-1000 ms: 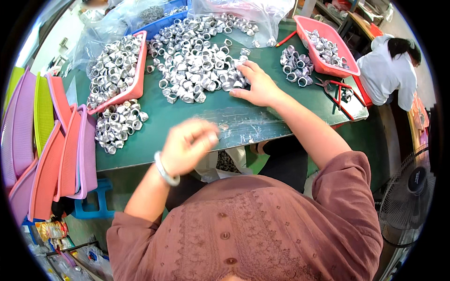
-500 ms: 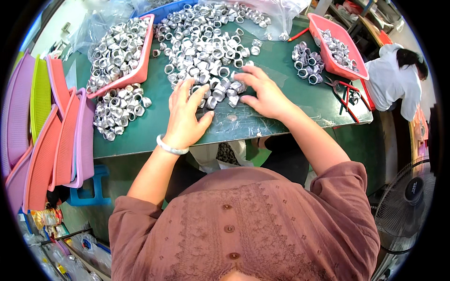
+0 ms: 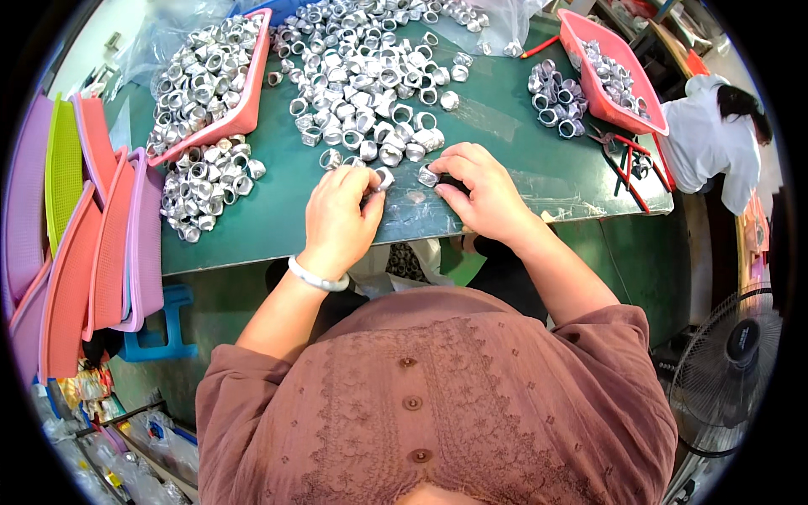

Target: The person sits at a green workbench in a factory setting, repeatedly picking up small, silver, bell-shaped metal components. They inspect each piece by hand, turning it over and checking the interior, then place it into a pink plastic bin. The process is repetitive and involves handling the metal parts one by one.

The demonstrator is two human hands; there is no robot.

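A big heap of chunky silver metal rings (image 3: 362, 101) spreads over the green table (image 3: 480, 177). At the heap's near edge, my left hand (image 3: 341, 210) is closed, thumb and fingers pinching a silver ring (image 3: 384, 178). Across a small gap, my right hand (image 3: 480, 189) grips another silver ring (image 3: 427, 175) between thumb and fingertips. Both hands rest low over the table near its front edge, a little apart. The fingers partly cover the two rings.
Pink baskets of rings stand at left (image 3: 252, 101) and right (image 3: 623, 109), with smaller ring piles (image 3: 206, 189) beside them. Red-handled pliers (image 3: 627, 164) lie at the right edge. Stacked baskets (image 3: 71, 252), a fan (image 3: 732, 370) and a person in white (image 3: 711, 135) surround the table.
Both hands have drawn back toward me from the heap's edge. Their spread fingers have closed, each now on a ring. My view has shifted slightly.
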